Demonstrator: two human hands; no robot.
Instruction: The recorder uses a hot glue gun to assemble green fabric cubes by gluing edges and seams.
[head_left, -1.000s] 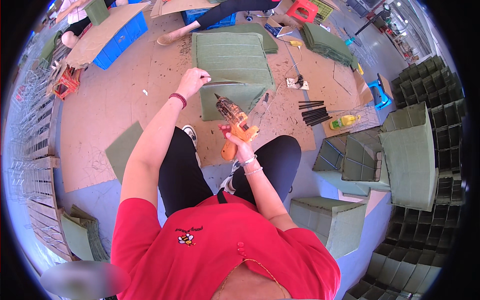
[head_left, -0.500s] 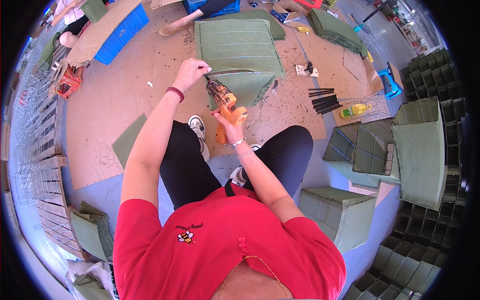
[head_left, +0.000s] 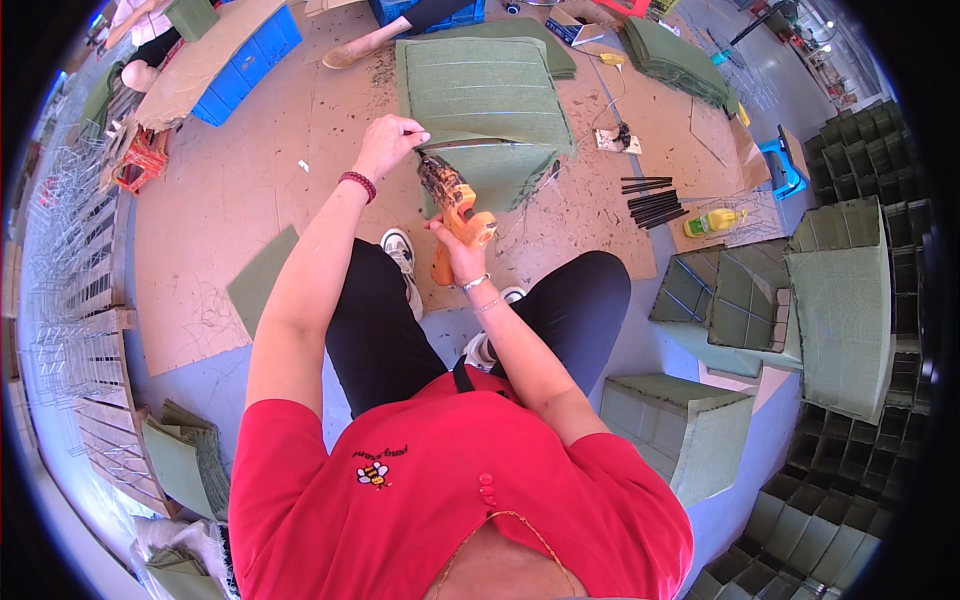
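Note:
My right hand [head_left: 458, 250] grips an orange glue gun [head_left: 455, 205] whose nozzle points up at the near edge of a green felt box [head_left: 487, 115] standing on the floor in front of my knees. My left hand [head_left: 387, 145] pinches that same edge of the felt box, holding a flap down beside the gun's tip. A red bead bracelet sits on my left wrist. My legs in black trousers and white shoes show below the hands.
Finished green felt boxes [head_left: 838, 300] stack at the right, one [head_left: 685, 430] by my right knee. Black glue sticks [head_left: 655, 200] and a yellow bottle [head_left: 715, 222] lie right of the work. Flat felt sheets [head_left: 262, 280], wire grids [head_left: 70, 300], a blue crate [head_left: 245, 60] stand around.
Both hands have moved forward to the felt box; the left hand now pinches its edge and the glue gun sits closer to that edge.

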